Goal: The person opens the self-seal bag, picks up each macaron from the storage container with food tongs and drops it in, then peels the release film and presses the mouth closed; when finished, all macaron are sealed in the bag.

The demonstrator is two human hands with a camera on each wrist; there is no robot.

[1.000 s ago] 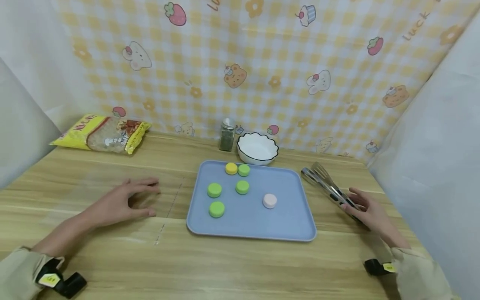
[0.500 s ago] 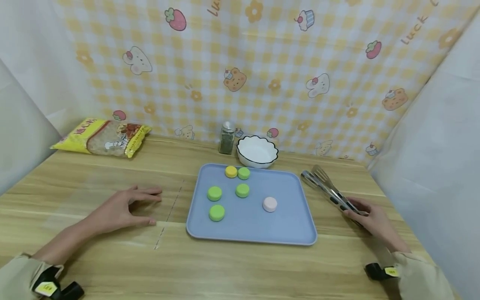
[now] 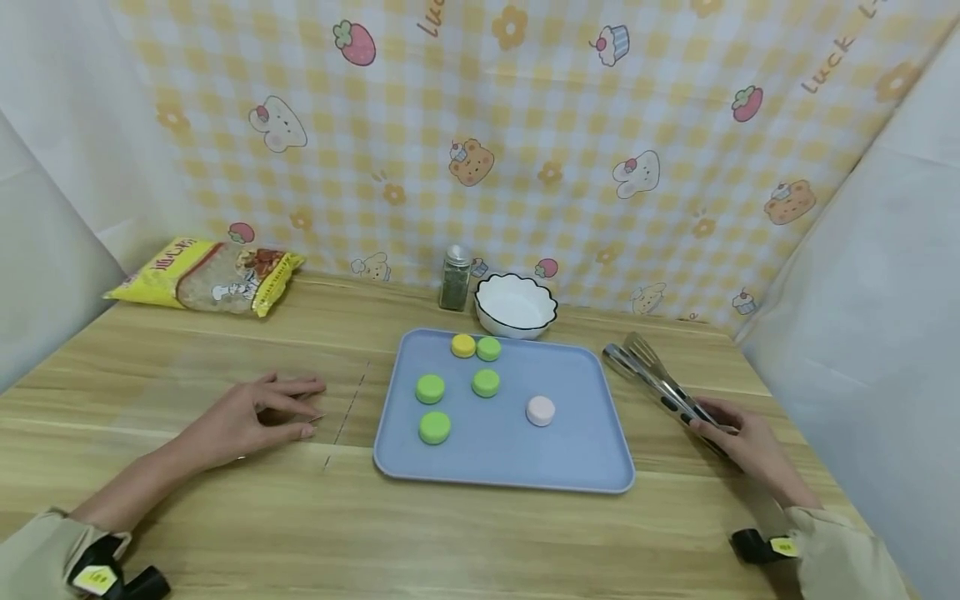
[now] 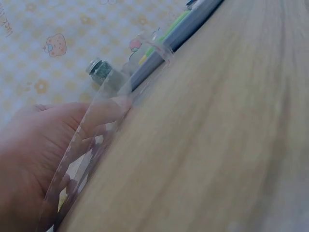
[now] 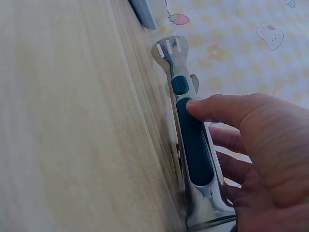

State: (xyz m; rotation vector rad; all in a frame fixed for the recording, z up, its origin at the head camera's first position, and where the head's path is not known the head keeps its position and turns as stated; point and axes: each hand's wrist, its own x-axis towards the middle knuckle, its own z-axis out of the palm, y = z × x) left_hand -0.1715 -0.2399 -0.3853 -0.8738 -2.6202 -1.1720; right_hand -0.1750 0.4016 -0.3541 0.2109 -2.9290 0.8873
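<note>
Right hand (image 3: 745, 437) grips silver metal tongs (image 3: 672, 403); left hand (image 3: 242, 419) near blue rectangular tray (image 3: 491, 454) bearing round green, yellow, pale discs (image 3: 435, 427).

And here's the left sleeve (image 3: 33, 554), a loose, plain beige cloth gathered into soft creases, with a black strap (image 3: 105, 546) wrapped about its cuff, a bright yellow angular label (image 3: 96, 578) whose dark marks are too small to read, and a stubby, rounded black camera (image 3: 146, 583) jutting out! Over on the other side, the right sleeve (image 3: 843, 554) matches in beige, wrinkled at the cuff, its own black camera (image 3: 748, 546) poking inward beside a small yellow tag (image 3: 784, 547). Both the left hand (image 3: 236, 421) and the right hand (image 3: 742, 433) are bare, no less!
</note>
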